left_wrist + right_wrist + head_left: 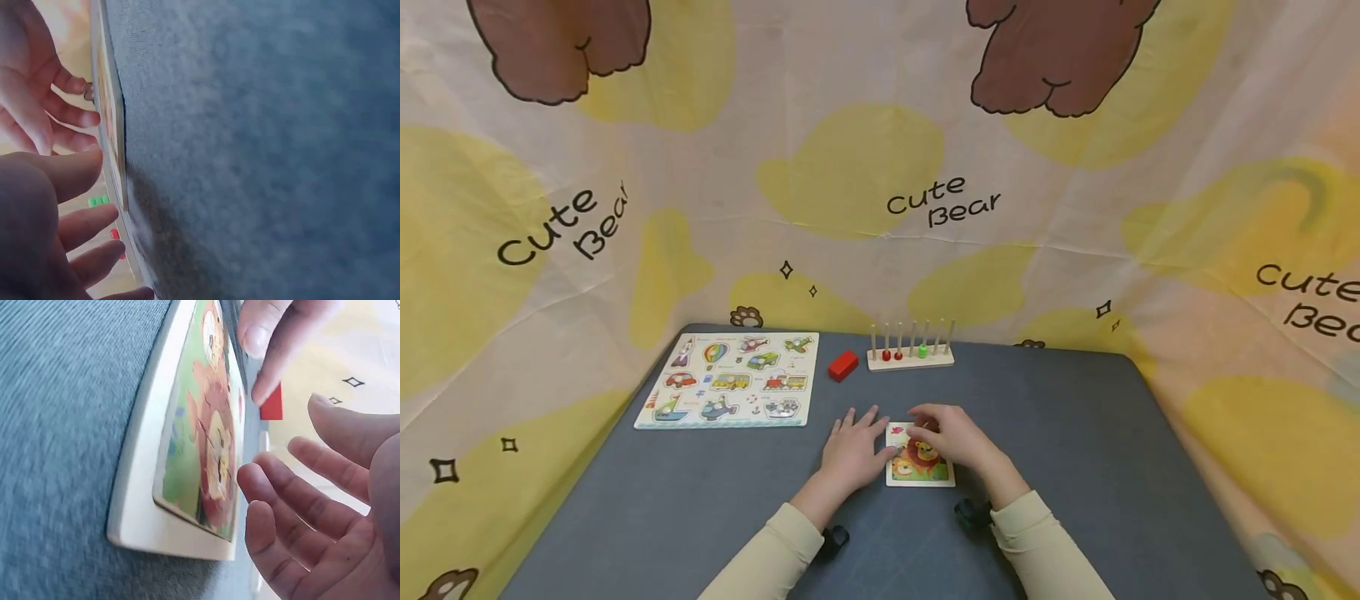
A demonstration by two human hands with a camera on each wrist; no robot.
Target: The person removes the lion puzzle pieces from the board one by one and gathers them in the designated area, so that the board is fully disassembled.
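Note:
A small lion puzzle board (921, 468) with a white frame lies flat on the dark table; piece lines cross the picture in the right wrist view. My left hand (850, 454) is at its left side, fingers spread, with the thumb by the board's edge; I cannot tell whether it touches. Over the upper right part of the board is my right hand (961, 440), its fingers loosely bent. Nothing shows between its thumb and fingers (300, 500) in the right wrist view. Part of the picture is hidden under this hand.
A larger vehicle puzzle board (722, 382) lies at the back left. Right of it is a red block (843, 366). Behind the lion puzzle stands a wooden peg rack (910, 360) with red and green beads. A printed cloth (865, 167) hangs around the table (1060, 433).

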